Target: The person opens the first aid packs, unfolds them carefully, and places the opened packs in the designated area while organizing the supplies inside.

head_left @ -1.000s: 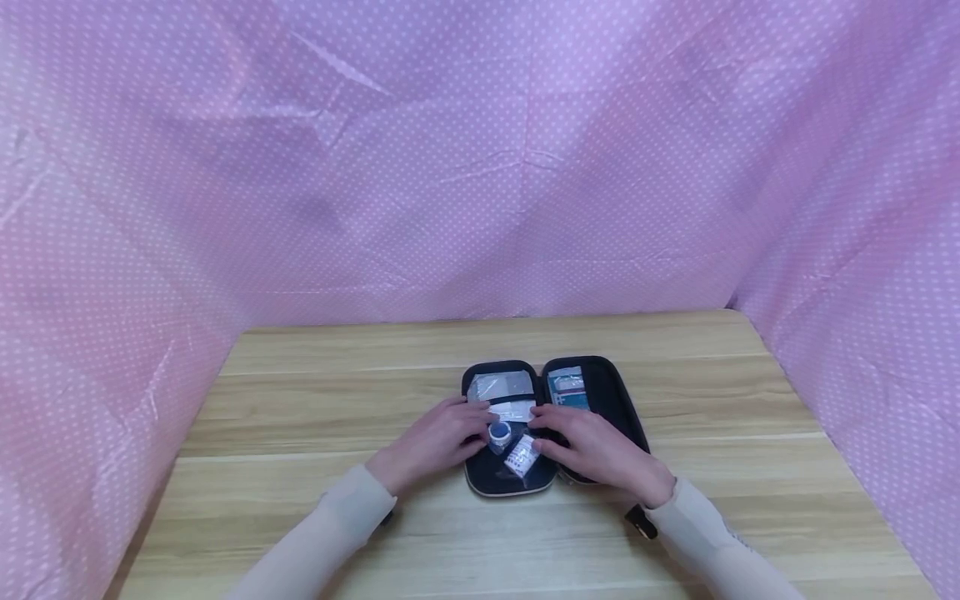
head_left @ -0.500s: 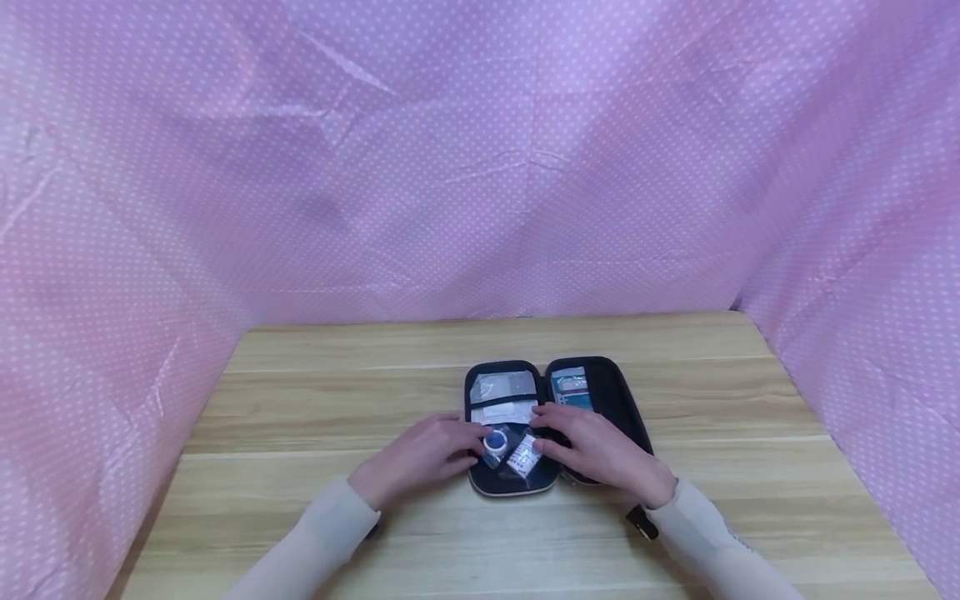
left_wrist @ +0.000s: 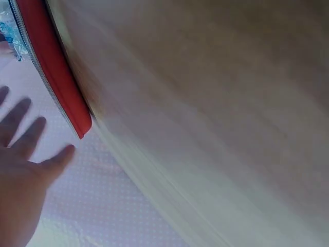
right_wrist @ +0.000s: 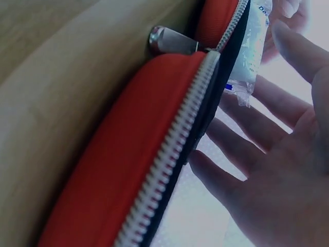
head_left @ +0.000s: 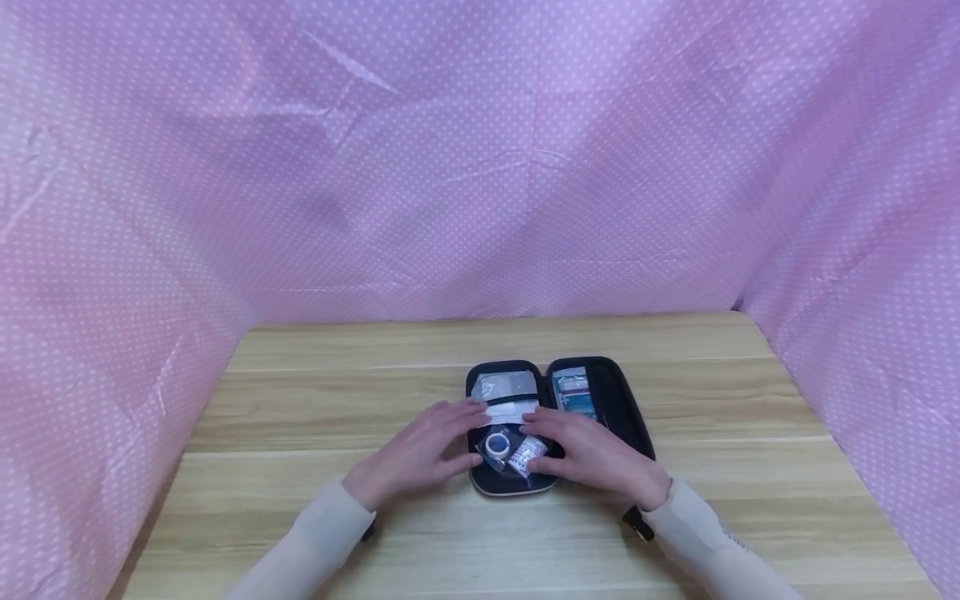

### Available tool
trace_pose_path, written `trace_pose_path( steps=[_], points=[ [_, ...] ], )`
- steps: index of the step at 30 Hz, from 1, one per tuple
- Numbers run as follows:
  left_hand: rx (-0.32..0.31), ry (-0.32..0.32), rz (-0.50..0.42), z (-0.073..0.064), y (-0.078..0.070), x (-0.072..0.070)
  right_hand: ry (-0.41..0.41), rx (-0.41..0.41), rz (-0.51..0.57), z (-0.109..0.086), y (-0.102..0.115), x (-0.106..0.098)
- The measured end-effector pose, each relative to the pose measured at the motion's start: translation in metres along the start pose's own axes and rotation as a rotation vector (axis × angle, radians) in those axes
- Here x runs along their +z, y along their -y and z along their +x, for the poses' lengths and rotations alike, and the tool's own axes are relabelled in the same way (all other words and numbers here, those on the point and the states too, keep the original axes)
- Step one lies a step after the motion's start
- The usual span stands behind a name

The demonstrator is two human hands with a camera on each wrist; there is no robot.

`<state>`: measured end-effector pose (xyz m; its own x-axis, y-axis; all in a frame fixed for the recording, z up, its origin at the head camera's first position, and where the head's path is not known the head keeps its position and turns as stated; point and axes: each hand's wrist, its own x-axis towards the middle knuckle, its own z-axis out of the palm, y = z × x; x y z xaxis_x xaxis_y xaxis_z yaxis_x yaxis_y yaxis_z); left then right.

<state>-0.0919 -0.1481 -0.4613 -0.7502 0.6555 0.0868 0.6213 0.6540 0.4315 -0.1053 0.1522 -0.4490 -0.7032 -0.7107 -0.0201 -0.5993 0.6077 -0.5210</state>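
Note:
A zip case (head_left: 517, 485), black inside and red outside, lies unfolded on the table. In its left half, a roll (head_left: 497, 446) with a white ring and blue centre sits in clear wrap. Beside the roll is a small white printed packet (head_left: 527, 456), also in clear wrap. My left hand (head_left: 416, 454) is at the case's left edge, fingers spread and extended, thumb tip just left of the roll. Over the middle of the case, my right hand (head_left: 600, 452) has its thumb tip at the packet, its fingers relaxed and spread in the right wrist view.
White packets (head_left: 504, 385) lie under a black elastic band in the left half's back part. A teal-and-white packet (head_left: 573, 392) sits in the right half. A metal zip pull (right_wrist: 172, 41) sticks out at the case's edge. Pink dotted cloth (head_left: 480, 208) surrounds the wooden table (head_left: 337, 367).
My left hand has drawn back leftward from the roll, and its fingers have spread. The roll's face now points upward. My right thumb has slid nearer, along the packet, which is slightly shifted.

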Motion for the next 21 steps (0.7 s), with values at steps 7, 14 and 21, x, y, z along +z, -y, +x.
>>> trace_pose_path(
  steps=[7,14,21],
  points=[
    [-0.146,0.065,-0.017,0.004,0.004,0.006,0.029,-0.032,-0.028,0.001,-0.002,0.003],
    [-0.167,0.097,-0.052,0.003,0.008,0.008,-0.035,-0.05,-0.009,0.0,-0.004,0.001],
    [-0.154,0.105,-0.091,0.003,0.011,0.007,-0.217,-0.068,-0.013,-0.007,-0.013,-0.011]
  ],
)
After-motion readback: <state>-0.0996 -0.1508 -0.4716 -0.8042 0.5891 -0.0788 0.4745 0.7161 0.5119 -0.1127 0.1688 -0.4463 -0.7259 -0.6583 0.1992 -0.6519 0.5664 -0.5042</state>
